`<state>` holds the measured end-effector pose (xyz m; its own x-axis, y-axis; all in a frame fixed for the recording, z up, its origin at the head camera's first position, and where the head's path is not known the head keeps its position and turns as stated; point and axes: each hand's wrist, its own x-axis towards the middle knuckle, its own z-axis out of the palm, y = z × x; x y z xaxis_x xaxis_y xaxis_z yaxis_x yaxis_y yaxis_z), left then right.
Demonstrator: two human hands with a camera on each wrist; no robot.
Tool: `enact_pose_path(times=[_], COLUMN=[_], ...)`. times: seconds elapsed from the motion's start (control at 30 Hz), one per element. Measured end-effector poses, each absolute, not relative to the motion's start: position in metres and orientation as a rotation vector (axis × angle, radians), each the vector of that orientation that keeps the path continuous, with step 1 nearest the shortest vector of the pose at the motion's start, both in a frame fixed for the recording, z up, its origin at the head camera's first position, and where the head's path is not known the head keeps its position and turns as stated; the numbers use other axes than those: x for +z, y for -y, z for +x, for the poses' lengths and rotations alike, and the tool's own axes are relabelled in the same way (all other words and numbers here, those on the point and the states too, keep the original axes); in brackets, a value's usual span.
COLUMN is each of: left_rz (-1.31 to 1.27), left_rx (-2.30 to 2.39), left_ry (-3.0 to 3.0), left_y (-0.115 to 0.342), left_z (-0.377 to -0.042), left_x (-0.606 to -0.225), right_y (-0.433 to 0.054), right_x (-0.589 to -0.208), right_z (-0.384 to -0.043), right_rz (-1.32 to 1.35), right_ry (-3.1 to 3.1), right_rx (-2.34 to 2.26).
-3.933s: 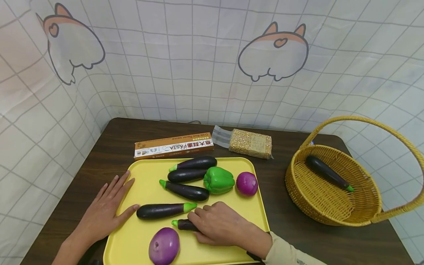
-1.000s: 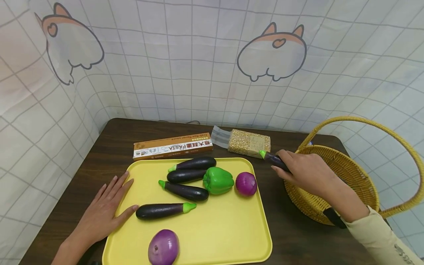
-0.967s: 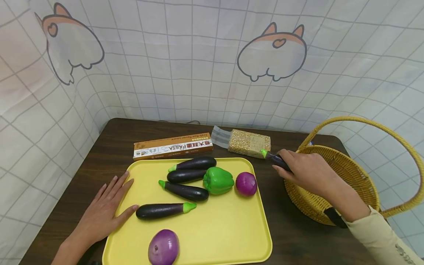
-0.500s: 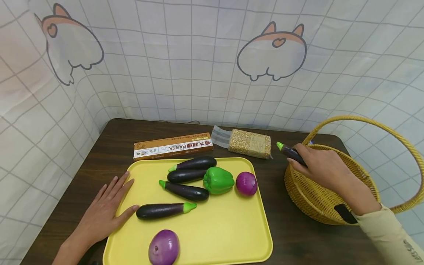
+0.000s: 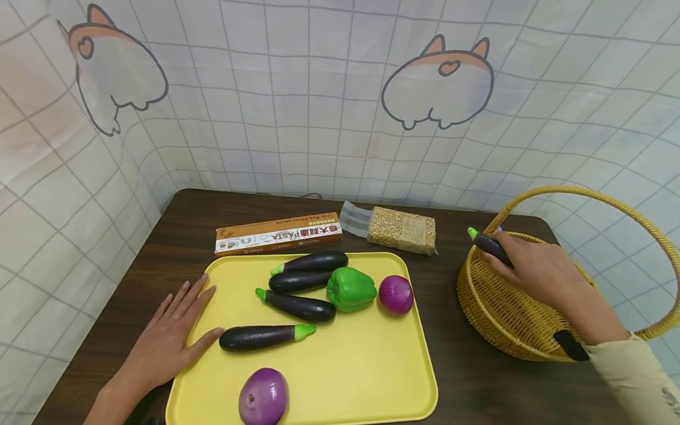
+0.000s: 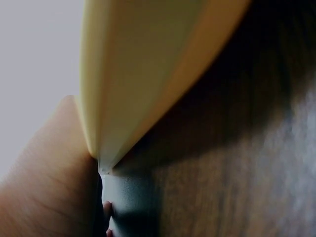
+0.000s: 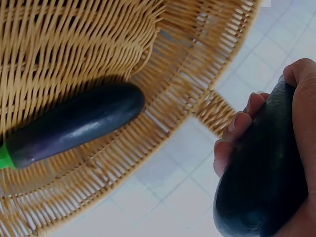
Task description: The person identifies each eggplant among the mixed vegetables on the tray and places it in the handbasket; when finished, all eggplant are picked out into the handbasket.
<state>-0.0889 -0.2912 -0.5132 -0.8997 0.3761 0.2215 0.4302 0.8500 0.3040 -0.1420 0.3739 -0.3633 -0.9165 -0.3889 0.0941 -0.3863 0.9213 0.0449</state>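
Note:
My right hand (image 5: 547, 274) grips a dark eggplant (image 5: 491, 247) over the left side of the yellow wicker basket (image 5: 480, 319), its green stem pointing up and left. In the right wrist view, fingers and thumb curl round the held eggplant's body. Another eggplant (image 7: 79, 123) lies inside the basket; in the head view the hand and arm hide it. My left hand (image 5: 167, 336) rests with straight fingers on the left rim of the yellow tray (image 5: 350, 378), its thumb tip close to an eggplant (image 5: 260, 337) there.
Several more eggplants (image 5: 297, 306), a green bell pepper (image 5: 350, 289), a purple onion (image 5: 396, 294) and a larger purple vegetable (image 5: 263, 396) lie on the tray. Behind it are a pasta box (image 5: 278, 234) and a bag of grains (image 5: 402, 229). The basket's tall handle (image 5: 632, 215) arches over its right side.
My right hand first took an eggplant from the tray's lower middle, then carried it right, past the bag of grains, to over the basket. The left hand stays in place.

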Motion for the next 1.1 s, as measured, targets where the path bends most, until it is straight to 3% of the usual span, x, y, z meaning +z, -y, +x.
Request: enact_pose_path(times=[1.1], left_rz=[-0.651], left_rx=[-0.515], left_ry=[2.868], left_y=[0.292], left_z=[-0.090], left_x=[-0.515], right_y=[-0.416], right_x=[-0.390], right_z=[-0.148], right_rz=[0.481], right_ry=[3.181], right_rx=[-0.102])
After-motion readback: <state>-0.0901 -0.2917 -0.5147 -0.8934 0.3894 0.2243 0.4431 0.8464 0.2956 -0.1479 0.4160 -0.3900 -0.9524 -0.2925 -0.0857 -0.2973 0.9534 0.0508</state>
